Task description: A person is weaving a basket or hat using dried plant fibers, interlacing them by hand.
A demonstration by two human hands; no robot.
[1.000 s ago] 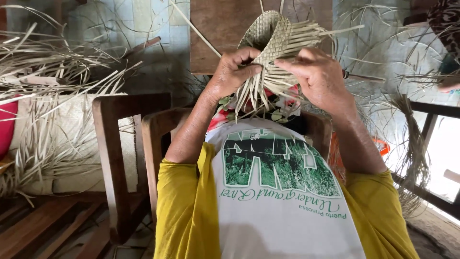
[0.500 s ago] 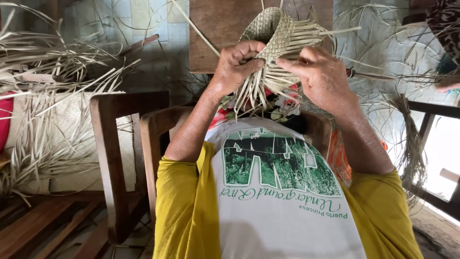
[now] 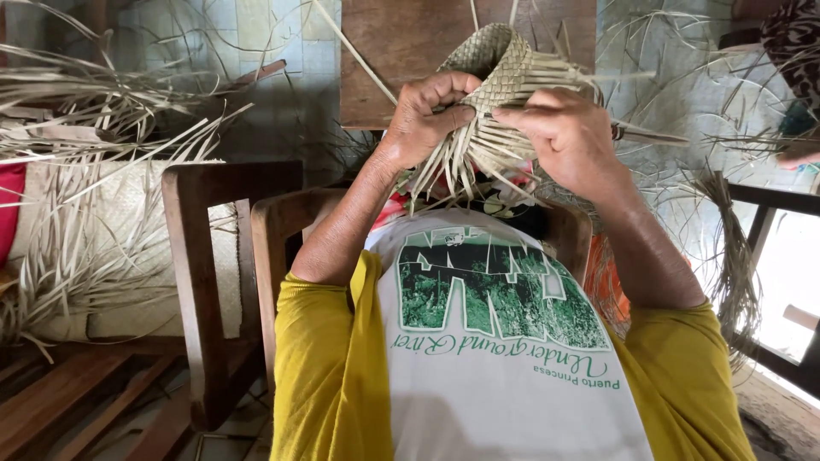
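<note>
I hold a half-woven basket (image 3: 500, 72) of pale dried leaf strips up in front of my chest. Its rounded woven end points away from me, and loose strip ends (image 3: 465, 166) hang down toward my shirt. My left hand (image 3: 427, 115) grips the basket's left side with the fingers curled over the weave. On the right side, my right hand (image 3: 564, 132) pinches strips between thumb and fingers. Both forearms rise from yellow sleeves.
A wooden chair (image 3: 218, 248) stands at my left, with a pile of dried leaf strips (image 3: 94, 171) and a woven mat beyond it. A wooden board (image 3: 401, 51) lies ahead. A bundle of strips (image 3: 735, 256) hangs at right near a dark frame.
Both hands and the basket have stayed in place; the fingers have shifted slightly on the strips and the basket has tilted a little to the right.
</note>
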